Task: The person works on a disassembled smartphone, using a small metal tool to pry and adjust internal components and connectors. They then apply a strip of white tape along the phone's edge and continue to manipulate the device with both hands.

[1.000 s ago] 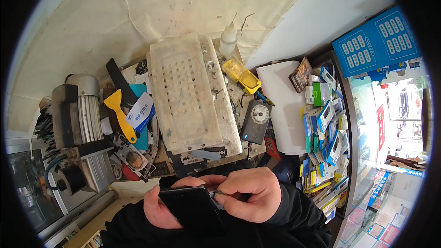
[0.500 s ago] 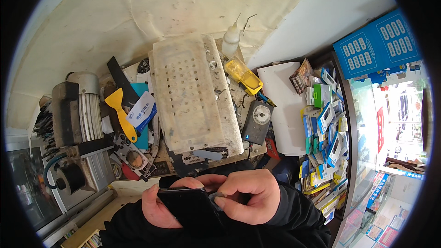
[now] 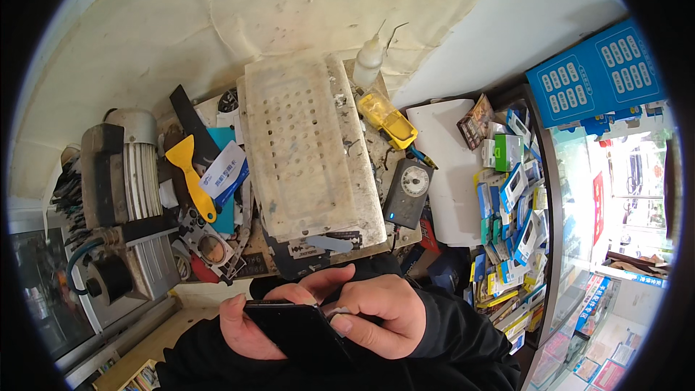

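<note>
My left hand (image 3: pixel 245 331) is wrapped round a black smartphone (image 3: pixel 295 331), which it holds tilted in front of my body, with its dark face showing. The fingers beyond the phone's top edge are partly hidden behind it. At the phone's right edge, my right hand (image 3: pixel 387 316) is closed in a pinch of thumb and forefinger. A small thin grey piece (image 3: pixel 336 312) shows between these fingertips, up against the phone's side. Its exact kind is too small to make out.
Beyond my hands lies a worn perforated plate (image 3: pixel 300 152) on the bench. Left of it are a yellow scraper (image 3: pixel 191 177), a white-and-blue card (image 3: pixel 224 174) and a motor (image 3: pixel 141 174). To the right are a black dial box (image 3: pixel 410 192), a clear squeeze bottle (image 3: pixel 368 61) and piled small boxes (image 3: pixel 515 224).
My right hand has shifted slightly left and down, with its pinch still at the phone's edge. The phone's top edge has dipped a little and lies more level.
</note>
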The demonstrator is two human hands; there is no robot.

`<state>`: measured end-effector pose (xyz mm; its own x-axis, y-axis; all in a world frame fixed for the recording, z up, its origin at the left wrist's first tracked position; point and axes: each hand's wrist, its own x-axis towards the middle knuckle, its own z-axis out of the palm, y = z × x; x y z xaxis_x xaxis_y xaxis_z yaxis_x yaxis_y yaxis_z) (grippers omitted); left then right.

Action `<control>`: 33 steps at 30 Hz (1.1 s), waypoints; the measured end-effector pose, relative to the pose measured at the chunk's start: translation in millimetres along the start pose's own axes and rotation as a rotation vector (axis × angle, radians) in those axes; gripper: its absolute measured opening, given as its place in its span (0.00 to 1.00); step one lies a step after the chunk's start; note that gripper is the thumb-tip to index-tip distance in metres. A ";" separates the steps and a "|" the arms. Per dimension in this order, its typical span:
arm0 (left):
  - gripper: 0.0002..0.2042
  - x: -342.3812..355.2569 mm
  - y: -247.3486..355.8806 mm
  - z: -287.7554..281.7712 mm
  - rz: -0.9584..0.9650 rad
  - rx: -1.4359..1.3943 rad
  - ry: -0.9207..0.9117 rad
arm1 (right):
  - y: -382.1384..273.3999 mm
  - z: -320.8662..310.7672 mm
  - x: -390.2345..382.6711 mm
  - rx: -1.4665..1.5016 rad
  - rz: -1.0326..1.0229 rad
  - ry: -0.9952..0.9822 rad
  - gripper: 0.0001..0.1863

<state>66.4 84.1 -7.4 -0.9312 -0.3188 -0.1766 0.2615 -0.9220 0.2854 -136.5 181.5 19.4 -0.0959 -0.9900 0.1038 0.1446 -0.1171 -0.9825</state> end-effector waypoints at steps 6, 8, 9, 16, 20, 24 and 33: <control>0.41 4.0 -5.4 -5.8 0.177 0.112 0.104 | 12.9 0.9 3.6 -0.032 -0.182 -0.027 0.04; 0.38 22.3 -28.7 -12.3 0.609 0.479 0.283 | 15.5 0.8 4.1 -0.024 -0.196 -0.036 0.04; 0.37 33.1 -44.3 -16.3 0.825 0.664 0.373 | 16.3 0.8 4.1 -0.017 -0.201 -0.039 0.04; 0.36 39.6 -79.0 -27.8 1.119 0.807 0.564 | 16.2 -0.7 4.3 -0.013 -0.181 -0.066 0.03; 0.34 42.2 -72.2 -14.3 1.089 0.787 0.515 | 15.7 -2.0 3.3 -0.008 -0.163 -0.098 0.03; 0.33 34.0 -55.5 -4.3 0.867 0.518 0.409 | 17.2 -2.1 1.4 -0.030 -0.156 -0.113 0.03; 0.33 -0.8 -9.4 -11.2 0.049 0.021 0.075 | 17.7 4.9 -2.4 0.016 -0.128 -0.041 0.08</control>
<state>67.5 90.6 -20.4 -0.8955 -0.3797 -0.2321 0.3001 -0.9004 0.3150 -128.9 181.4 2.5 -0.0743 -0.9693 0.2343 0.1496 -0.2431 -0.9584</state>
